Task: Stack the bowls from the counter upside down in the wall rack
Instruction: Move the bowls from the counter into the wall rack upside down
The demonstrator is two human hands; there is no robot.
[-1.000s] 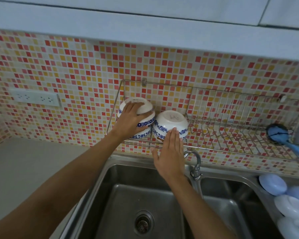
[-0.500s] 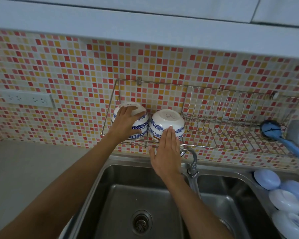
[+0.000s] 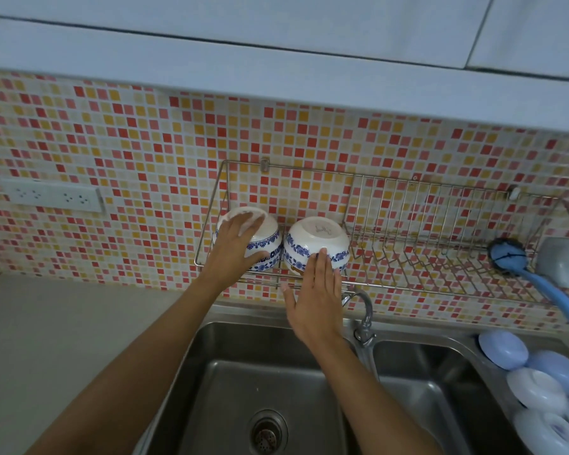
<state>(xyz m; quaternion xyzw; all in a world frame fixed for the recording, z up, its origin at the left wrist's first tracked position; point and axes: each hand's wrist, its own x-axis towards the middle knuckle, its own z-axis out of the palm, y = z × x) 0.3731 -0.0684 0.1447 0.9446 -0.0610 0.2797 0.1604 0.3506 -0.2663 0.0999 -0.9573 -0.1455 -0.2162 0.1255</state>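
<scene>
Two white bowls with blue flower bands sit upside down, side by side, at the left end of the wire wall rack [image 3: 408,208]. My left hand [image 3: 234,254] is spread over the left bowl [image 3: 268,234] and grips it from above; a second banded rim shows just beneath it. The right bowl [image 3: 319,233] stands free with its base up. My right hand [image 3: 312,300] is flat with straight fingers, and its fingertips touch the front of that bowl.
A double steel sink [image 3: 211,389] lies below the rack, with a tap [image 3: 363,310] between the basins. A blue brush [image 3: 513,261] and a grey cup [image 3: 562,264] hang at the rack's right end. Pale round dishes [image 3: 539,385] sit right; grey counter [image 3: 63,339] left.
My left hand has lowered its bowl a little into the rack. My right hand has kept its place at the front of the right bowl.
</scene>
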